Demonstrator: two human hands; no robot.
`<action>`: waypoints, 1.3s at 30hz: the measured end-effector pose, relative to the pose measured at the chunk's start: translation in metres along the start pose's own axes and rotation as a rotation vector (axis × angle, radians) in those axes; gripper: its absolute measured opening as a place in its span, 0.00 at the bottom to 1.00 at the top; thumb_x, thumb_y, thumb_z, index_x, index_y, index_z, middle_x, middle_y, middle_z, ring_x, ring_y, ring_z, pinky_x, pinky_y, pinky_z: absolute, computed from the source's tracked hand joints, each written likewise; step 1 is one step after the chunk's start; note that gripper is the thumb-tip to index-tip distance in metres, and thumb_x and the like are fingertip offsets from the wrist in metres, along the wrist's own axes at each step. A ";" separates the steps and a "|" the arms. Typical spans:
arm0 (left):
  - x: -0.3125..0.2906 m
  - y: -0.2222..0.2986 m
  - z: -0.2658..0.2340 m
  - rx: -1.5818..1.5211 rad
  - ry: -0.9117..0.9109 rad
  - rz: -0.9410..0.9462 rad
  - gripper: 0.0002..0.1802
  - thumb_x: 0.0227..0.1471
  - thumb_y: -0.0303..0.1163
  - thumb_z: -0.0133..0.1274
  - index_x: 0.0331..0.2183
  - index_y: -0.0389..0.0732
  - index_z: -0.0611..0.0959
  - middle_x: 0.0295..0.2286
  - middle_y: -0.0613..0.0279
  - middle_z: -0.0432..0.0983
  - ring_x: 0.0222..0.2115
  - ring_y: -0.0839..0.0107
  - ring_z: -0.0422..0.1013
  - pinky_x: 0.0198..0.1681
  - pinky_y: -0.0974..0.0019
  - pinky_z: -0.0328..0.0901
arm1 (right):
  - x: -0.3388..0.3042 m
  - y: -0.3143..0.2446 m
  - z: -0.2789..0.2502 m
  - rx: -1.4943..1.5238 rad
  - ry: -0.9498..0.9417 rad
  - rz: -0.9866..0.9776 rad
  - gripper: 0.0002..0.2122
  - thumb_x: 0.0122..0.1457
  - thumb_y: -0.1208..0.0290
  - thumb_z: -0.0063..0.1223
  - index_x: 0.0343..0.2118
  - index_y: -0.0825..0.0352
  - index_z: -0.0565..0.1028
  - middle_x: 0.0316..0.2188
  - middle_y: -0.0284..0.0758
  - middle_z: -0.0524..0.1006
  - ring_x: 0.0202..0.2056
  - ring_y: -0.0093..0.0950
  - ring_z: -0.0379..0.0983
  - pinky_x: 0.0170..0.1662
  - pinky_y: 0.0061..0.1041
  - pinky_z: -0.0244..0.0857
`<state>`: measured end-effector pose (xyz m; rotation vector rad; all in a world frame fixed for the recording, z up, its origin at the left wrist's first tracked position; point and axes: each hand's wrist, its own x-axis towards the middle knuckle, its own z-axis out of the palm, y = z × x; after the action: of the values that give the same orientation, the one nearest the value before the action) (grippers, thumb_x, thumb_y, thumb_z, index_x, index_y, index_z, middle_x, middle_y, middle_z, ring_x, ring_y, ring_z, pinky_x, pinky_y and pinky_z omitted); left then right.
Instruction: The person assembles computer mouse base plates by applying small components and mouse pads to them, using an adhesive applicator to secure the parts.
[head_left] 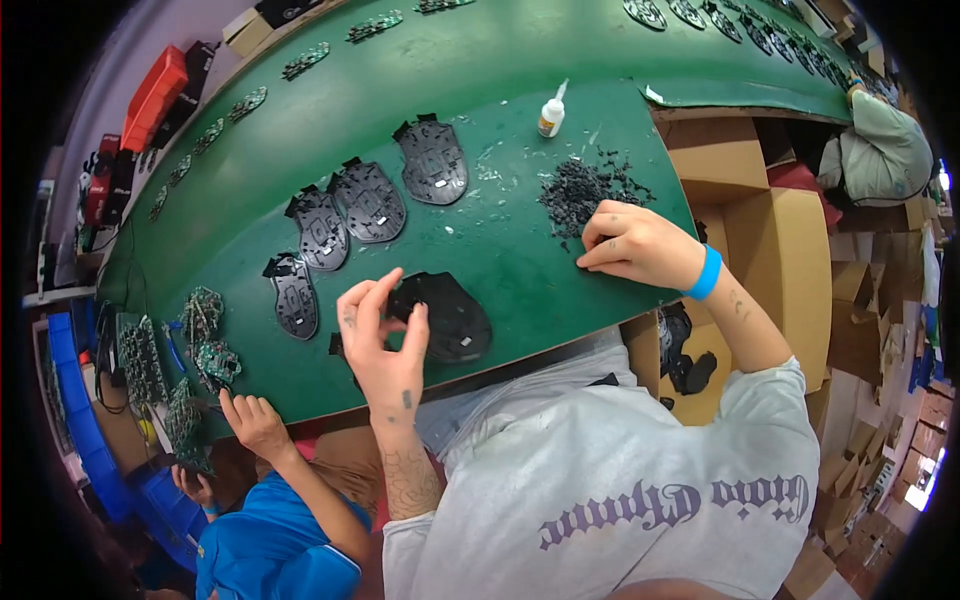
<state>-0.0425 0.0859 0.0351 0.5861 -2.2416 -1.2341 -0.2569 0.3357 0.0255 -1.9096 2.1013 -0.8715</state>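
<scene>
My left hand point(383, 345) is over the upper left edge of a flat black oval plastic shell point(455, 325) near the table's front edge. Its thumb and fingers are curled but apart, with nothing visible between them. My right hand point(640, 245) has its fingertips pinched together at the near side of a heap of small black plastic pieces point(580, 195). Whatever is in that pinch is hidden. Several similar shells lie left and beyond, among them a larger one point(434, 165) and a smaller one point(293, 300). Beyond the heap stands a white dropper bottle point(551, 115).
An open cardboard box point(805, 290) with black parts is at the right of the green table point(520, 255). Green circuit boards point(205, 310) cluster at the left, near a co-worker in blue point(270, 545). More assemblies point(305, 62) line the far side. Another person sits far right.
</scene>
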 end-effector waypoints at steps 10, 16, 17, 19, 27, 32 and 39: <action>-0.008 0.016 0.018 -0.408 -0.015 -0.150 0.23 0.50 0.21 0.57 0.50 0.36 0.72 0.44 0.63 0.68 0.43 0.79 0.65 0.35 0.81 0.63 | 0.020 -0.029 0.003 0.085 0.026 0.329 0.05 0.46 0.76 0.62 0.25 0.66 0.77 0.31 0.32 0.73 0.38 0.32 0.69 0.42 0.30 0.65; -0.009 0.014 0.035 -0.295 -0.003 0.013 0.23 0.50 0.21 0.59 0.49 0.37 0.74 0.41 0.63 0.71 0.38 0.81 0.68 0.32 0.81 0.63 | 0.031 -0.062 0.031 0.897 0.467 0.435 0.05 0.49 0.80 0.63 0.30 0.69 0.79 0.46 0.37 0.73 0.47 0.25 0.71 0.49 0.26 0.68; -0.009 0.015 0.037 -0.305 -0.019 0.023 0.23 0.51 0.21 0.59 0.50 0.37 0.74 0.41 0.61 0.71 0.36 0.80 0.69 0.33 0.80 0.65 | 0.035 -0.065 0.037 0.817 0.460 0.430 0.05 0.50 0.79 0.63 0.30 0.70 0.79 0.47 0.37 0.74 0.49 0.26 0.70 0.50 0.24 0.68; -0.010 0.015 0.039 -0.280 -0.015 0.088 0.24 0.51 0.21 0.59 0.50 0.36 0.74 0.41 0.61 0.73 0.36 0.80 0.71 0.34 0.78 0.68 | 0.041 -0.069 0.047 0.821 0.443 0.427 0.05 0.51 0.80 0.63 0.30 0.71 0.79 0.44 0.38 0.76 0.46 0.24 0.72 0.49 0.23 0.69; 0.001 0.014 0.053 -0.262 -0.030 0.181 0.23 0.50 0.20 0.60 0.49 0.36 0.75 0.39 0.60 0.76 0.35 0.77 0.74 0.35 0.75 0.70 | 0.041 -0.063 0.055 1.133 0.491 0.643 0.10 0.53 0.80 0.62 0.36 0.69 0.73 0.36 0.32 0.77 0.37 0.18 0.74 0.42 0.19 0.70; 0.016 0.030 0.065 -0.311 -0.174 0.256 0.25 0.49 0.19 0.60 0.50 0.35 0.76 0.41 0.60 0.76 0.37 0.76 0.74 0.37 0.74 0.70 | 0.024 -0.061 0.041 1.314 0.514 0.664 0.12 0.55 0.79 0.60 0.42 0.70 0.75 0.37 0.30 0.78 0.39 0.18 0.74 0.45 0.20 0.69; 0.084 0.035 0.069 0.060 -0.137 0.181 0.27 0.59 0.33 0.49 0.57 0.31 0.67 0.51 0.44 0.70 0.51 0.56 0.70 0.54 0.55 0.64 | 0.004 0.051 -0.056 0.759 1.090 0.581 0.14 0.56 0.73 0.59 0.44 0.74 0.76 0.38 0.32 0.79 0.39 0.20 0.73 0.46 0.20 0.67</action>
<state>-0.1548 0.0978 0.0526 0.3201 -2.3927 -1.1496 -0.3288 0.3493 0.0458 -0.3640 1.9917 -2.3691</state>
